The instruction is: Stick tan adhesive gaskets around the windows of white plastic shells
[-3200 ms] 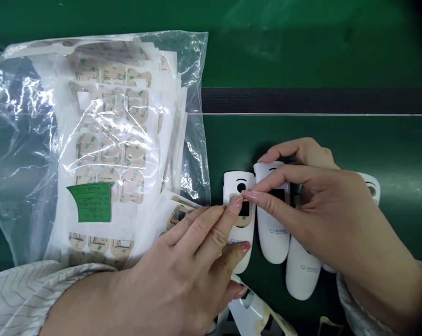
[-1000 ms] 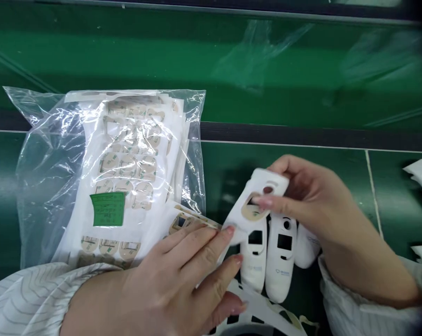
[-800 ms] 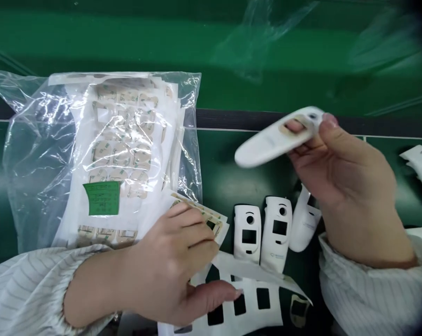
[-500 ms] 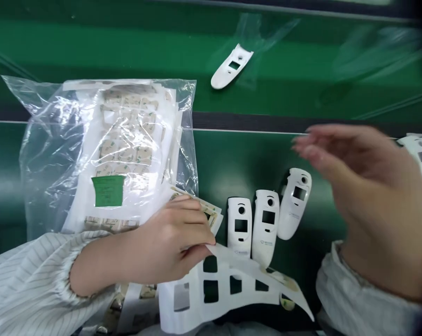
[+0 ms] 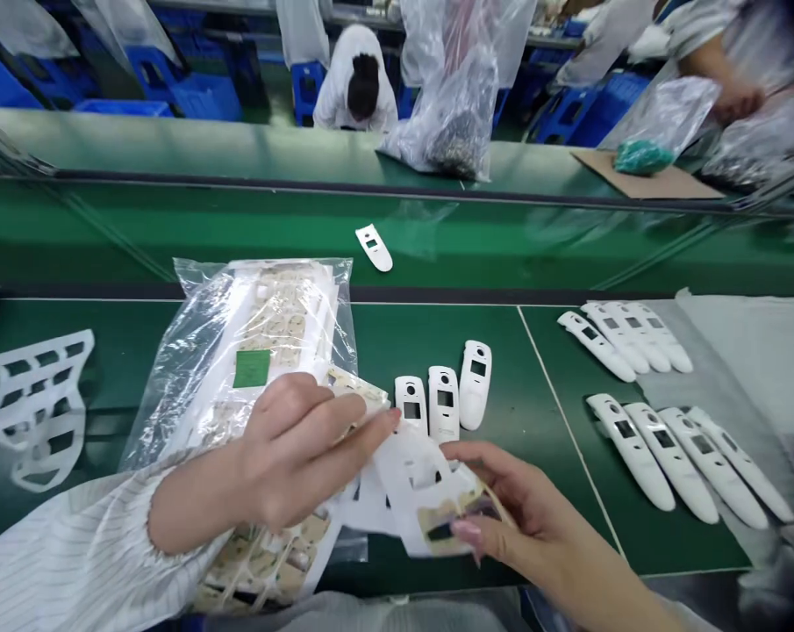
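My right hand (image 5: 528,518) pinches the lower right end of a white die-cut sticker sheet (image 5: 406,474), between thumb and fingers. This end still carries beige adhesive pieces, and the sheet has square cut-outs. My left hand (image 5: 311,452) is at the sheet's upper left edge with its index finger stretched along it; its thumb is hidden, and the sheet appears held there. Just beyond the sheet three white plastic casings (image 5: 444,399) with square windows stand side by side. Under and behind my left hand lies a clear plastic bag (image 5: 192,369) of sticker sheets, with a green label (image 5: 252,368).
More white casings (image 5: 640,452) lie in two rows at right, partly on a pale plastic sheet (image 5: 752,351). Another casing (image 5: 374,247) rests on the green strip beyond. At left are used sheet frames (image 5: 38,399). Across the bench a person (image 5: 357,79) bends down.
My right hand has come down from the raised position at right and taken the sheet's end. The view has tilted up, showing more of the bench and the people beyond.
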The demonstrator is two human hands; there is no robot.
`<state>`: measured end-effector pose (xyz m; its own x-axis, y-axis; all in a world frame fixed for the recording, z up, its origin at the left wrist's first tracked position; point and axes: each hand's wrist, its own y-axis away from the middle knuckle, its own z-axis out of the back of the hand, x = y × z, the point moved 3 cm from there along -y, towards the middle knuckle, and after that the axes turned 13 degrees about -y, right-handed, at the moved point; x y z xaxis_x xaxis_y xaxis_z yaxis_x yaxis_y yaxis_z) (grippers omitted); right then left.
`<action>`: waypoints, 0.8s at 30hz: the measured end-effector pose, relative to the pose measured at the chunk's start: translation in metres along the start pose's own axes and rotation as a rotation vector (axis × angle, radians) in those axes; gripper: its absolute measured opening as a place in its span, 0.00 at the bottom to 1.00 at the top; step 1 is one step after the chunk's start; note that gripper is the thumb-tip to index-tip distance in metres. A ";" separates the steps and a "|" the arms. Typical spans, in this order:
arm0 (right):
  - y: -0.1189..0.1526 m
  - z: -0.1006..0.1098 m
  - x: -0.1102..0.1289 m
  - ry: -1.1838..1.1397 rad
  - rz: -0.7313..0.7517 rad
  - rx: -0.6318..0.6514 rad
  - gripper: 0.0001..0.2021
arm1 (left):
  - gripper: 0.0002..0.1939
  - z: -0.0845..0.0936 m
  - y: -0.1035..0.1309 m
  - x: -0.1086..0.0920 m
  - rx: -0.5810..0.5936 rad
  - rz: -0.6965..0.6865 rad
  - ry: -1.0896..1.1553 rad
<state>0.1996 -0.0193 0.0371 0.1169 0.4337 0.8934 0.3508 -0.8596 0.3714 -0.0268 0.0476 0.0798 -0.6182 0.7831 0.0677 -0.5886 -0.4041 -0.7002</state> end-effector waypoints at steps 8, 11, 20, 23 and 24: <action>0.021 -0.028 -0.001 0.392 0.557 -0.410 0.12 | 0.24 0.036 -0.001 -0.042 0.146 0.144 0.098; 0.027 -0.035 -0.003 0.502 0.657 -0.396 0.08 | 0.21 0.042 0.000 -0.063 0.057 0.068 -0.101; 0.044 -0.045 0.001 0.717 0.936 -0.409 0.15 | 0.10 0.046 0.000 -0.102 -0.127 0.096 -0.179; 0.048 -0.044 -0.001 0.542 0.844 -0.387 0.21 | 0.08 0.035 -0.001 -0.103 -0.015 0.199 0.069; 0.050 -0.042 -0.002 0.445 0.802 -0.366 0.23 | 0.09 0.033 -0.001 -0.102 -0.010 0.242 0.127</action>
<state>0.1778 -0.0744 0.0646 -0.1916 -0.3908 0.9003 0.0027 -0.9175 -0.3977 0.0194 -0.0474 0.0976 -0.6694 0.7178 -0.1917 -0.4261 -0.5824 -0.6923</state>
